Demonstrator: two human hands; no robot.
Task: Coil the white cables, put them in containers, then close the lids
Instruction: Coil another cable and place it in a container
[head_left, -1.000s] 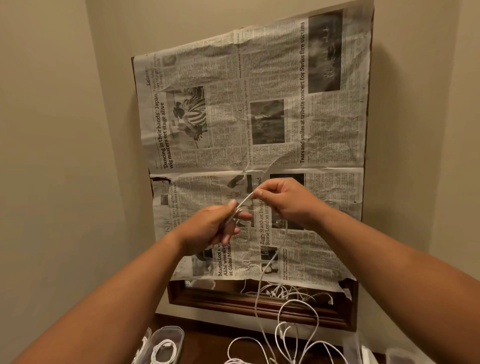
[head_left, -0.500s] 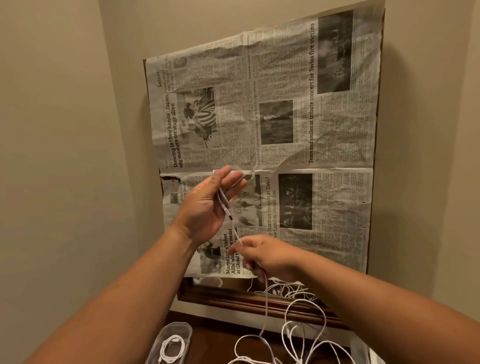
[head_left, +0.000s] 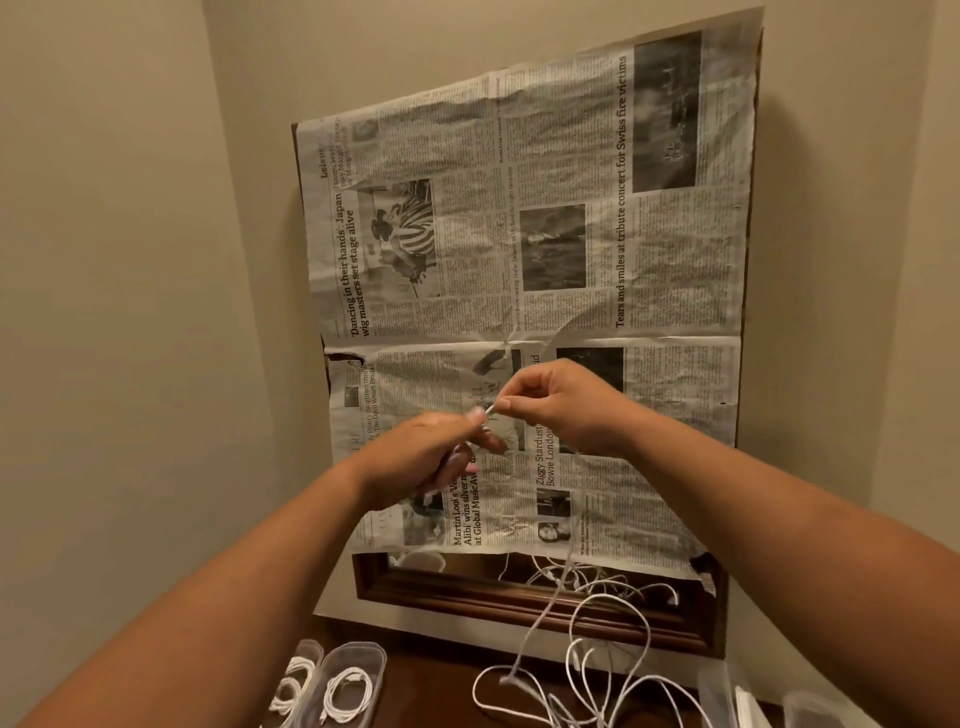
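At centre, coiling step; left hand (head_left: 415, 460) and right hand (head_left: 563, 410) both pinch white cable (head_left: 542, 616); next, loop slack dangling at 6 o'clock.

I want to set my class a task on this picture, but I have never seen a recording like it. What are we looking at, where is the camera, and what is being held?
There is no machine here. These are a person's two bare arms, filmed by one wide camera worn on the head, looking forward and down, which is why the arms come in from the bottom edge.

The left hand grips one end of a white cable, and the right hand pinches it close by. The rest hangs down to a tangle of loose cables on the dark wooden table.

At lower left stand clear containers, each with a coiled cable inside. Behind, newspaper covers most of a wooden frame against the wall.
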